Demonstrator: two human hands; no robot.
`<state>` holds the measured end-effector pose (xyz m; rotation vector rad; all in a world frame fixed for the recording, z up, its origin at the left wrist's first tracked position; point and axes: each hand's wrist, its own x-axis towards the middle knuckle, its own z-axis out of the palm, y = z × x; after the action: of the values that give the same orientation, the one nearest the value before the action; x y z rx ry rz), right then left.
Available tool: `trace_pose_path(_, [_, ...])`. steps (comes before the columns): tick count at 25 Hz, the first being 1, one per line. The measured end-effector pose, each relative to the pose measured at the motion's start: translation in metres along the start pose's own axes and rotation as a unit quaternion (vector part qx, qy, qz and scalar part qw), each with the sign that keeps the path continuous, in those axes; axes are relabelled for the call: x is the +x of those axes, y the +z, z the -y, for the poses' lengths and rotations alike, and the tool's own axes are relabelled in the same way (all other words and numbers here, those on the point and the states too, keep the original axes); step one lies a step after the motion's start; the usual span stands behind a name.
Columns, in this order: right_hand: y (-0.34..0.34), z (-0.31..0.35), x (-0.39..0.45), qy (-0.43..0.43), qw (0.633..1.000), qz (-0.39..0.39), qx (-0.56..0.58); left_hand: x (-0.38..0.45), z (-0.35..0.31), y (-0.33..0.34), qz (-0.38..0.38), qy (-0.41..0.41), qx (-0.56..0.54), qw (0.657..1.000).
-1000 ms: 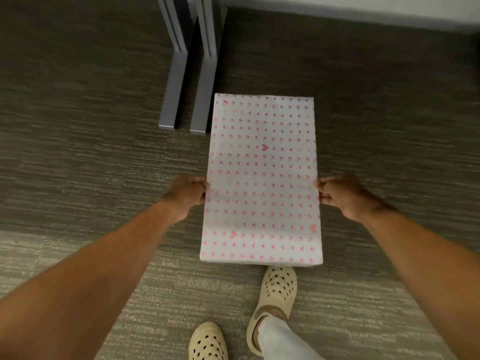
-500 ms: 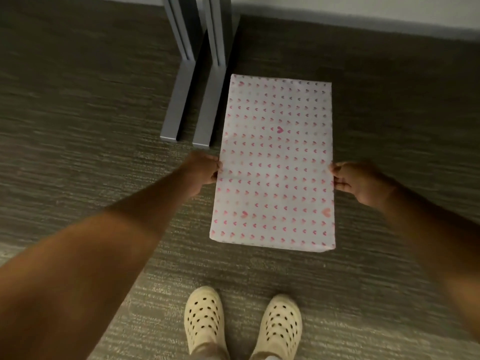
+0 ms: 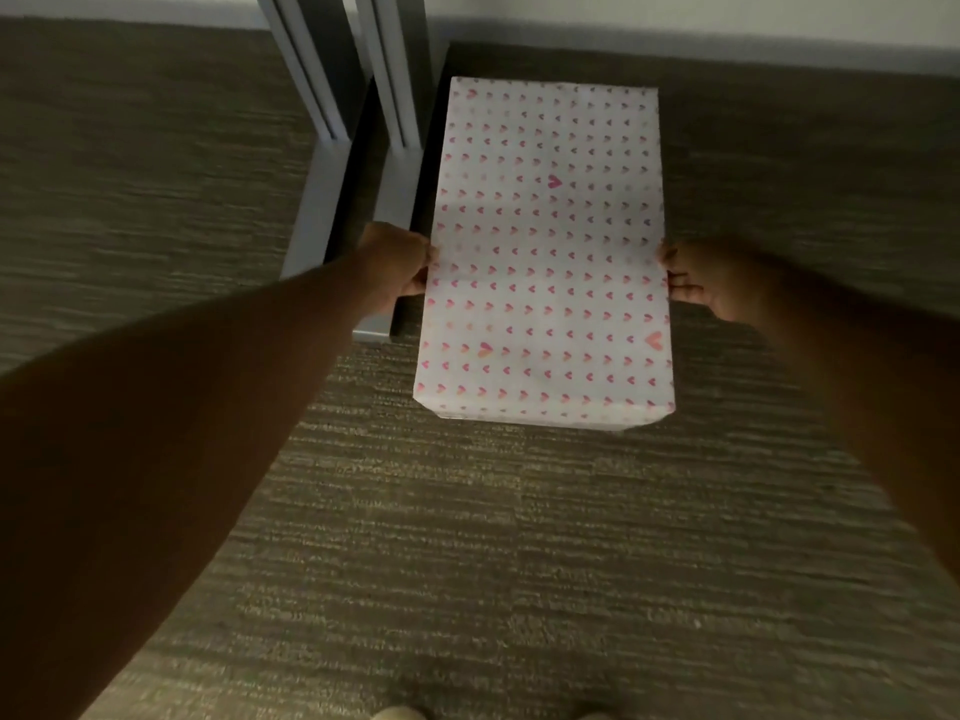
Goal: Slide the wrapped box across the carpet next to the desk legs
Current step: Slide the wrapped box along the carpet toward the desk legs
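The wrapped box (image 3: 550,252), white paper with small pink hearts, lies flat on the grey-brown carpet (image 3: 467,537). Its long left side runs close beside the right foot of two grey metal desk legs (image 3: 400,148). My left hand (image 3: 397,267) grips the box's left edge, squeezed between the box and the leg's foot. My right hand (image 3: 706,278) grips the right edge at the same height. Both arms are stretched forward.
A second grey desk leg (image 3: 317,148) stands left of the first. A pale wall and baseboard (image 3: 675,39) run just beyond the box's far end. The toes of two cream shoes (image 3: 400,713) show at the bottom edge.
The box has slid forward along the carpet with both hands on its sides, from just reaching the feet's front ends to lying alongside them near the wall. The shoes have dropped almost out of view.
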<state>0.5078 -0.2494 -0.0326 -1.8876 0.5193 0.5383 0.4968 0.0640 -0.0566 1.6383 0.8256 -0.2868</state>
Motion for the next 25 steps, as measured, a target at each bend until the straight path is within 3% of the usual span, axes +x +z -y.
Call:
trace_pose_path(10, [0.011, -0.002, 0.064, 0.008, 1.0, -0.015, 0.004, 0.069, -0.005, 0.023, 0.009, 0.016, 0.009, 1.0])
trace_pose_path(25, [0.013, -0.002, 0.085, 0.018, 0.999, -0.023, 0.024, 0.082, -0.004, 0.03, 0.02, -0.003, 0.024, 1.0])
